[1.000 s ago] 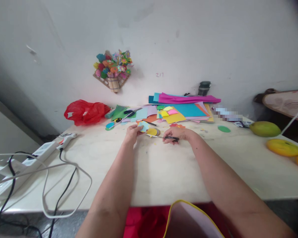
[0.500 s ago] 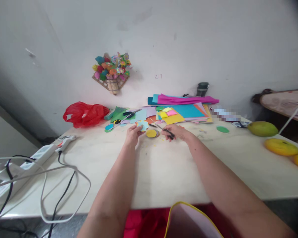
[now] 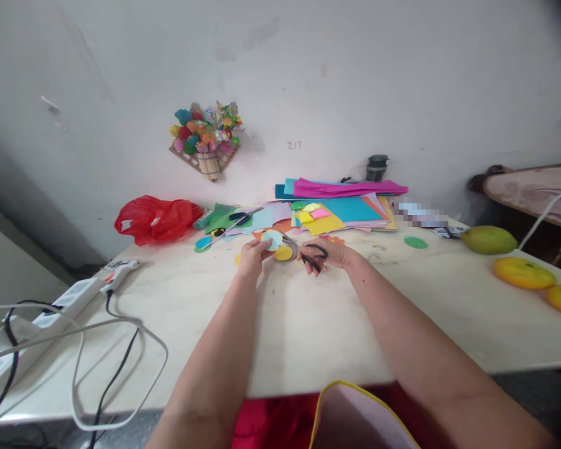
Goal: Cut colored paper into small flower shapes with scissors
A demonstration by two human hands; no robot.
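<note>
Pinched in my left hand [image 3: 254, 257] is a light blue paper piece [image 3: 273, 239] with a rounded outline. My right hand [image 3: 325, 254] is wrapped round the black handles of a pair of scissors [image 3: 316, 251], and the blades point left at the blue paper's edge. The blades look parted; whether they touch the paper I cannot tell. Just below the paper, a round yellow piece [image 3: 283, 252] sits between my hands. Part of an orange paper shape [image 3: 333, 240] shows behind my right hand.
Coloured paper sheets [image 3: 350, 211] and a second pair of scissors [image 3: 245, 216] lie toward the wall. A red plastic bag [image 3: 156, 219] is at back left, a power strip [image 3: 70, 299] with cables at left. Mangoes [image 3: 523, 273] and a green paper oval [image 3: 416, 242] are at right.
My right hand has brought the scissors left to the blue paper, and their handles have spread apart. The left hand still holds the paper. The whole view has shifted slightly.
</note>
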